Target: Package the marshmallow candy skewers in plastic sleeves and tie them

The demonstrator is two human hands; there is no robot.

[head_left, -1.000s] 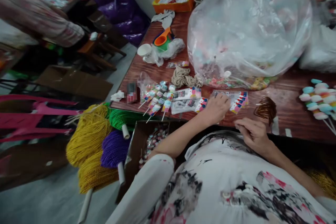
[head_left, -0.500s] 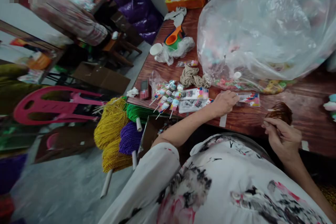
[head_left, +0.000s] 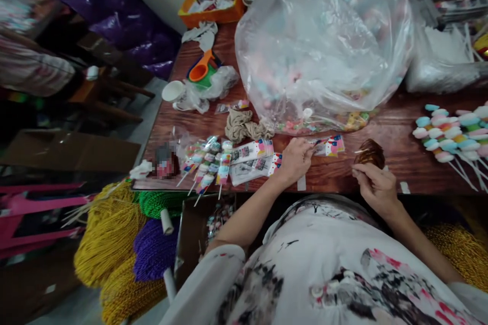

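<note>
My left hand (head_left: 295, 162) is at the table's front edge, its fingers bent together at the left end of a small printed plastic bag (head_left: 332, 146). Left of it lie more printed bags (head_left: 249, 152) in a pile and several wrapped marshmallow skewers (head_left: 208, 165) with white sticks. My right hand (head_left: 377, 188) has thumb and forefinger pinched together beside a shiny brown bundle of thin strips (head_left: 370, 153) on the table. What sits in that pinch is too small to make out. Unwrapped marshmallow skewers (head_left: 453, 132) lie off to the right.
A big clear sack of marshmallows (head_left: 324, 45) fills the back of the table (head_left: 385, 117). A crumpled beige cloth (head_left: 244, 126), orange scissors (head_left: 202, 68), a white cup (head_left: 173, 91) and an orange tray (head_left: 209, 7) stand left. Yellow cord bundles (head_left: 110, 233) and a carton (head_left: 190, 228) are below the edge.
The view has swung right, so the marshmallow skewers at the right show more fully. My left hand has shifted slightly left along the bag's end; my right hand stays by the brown bundle.
</note>
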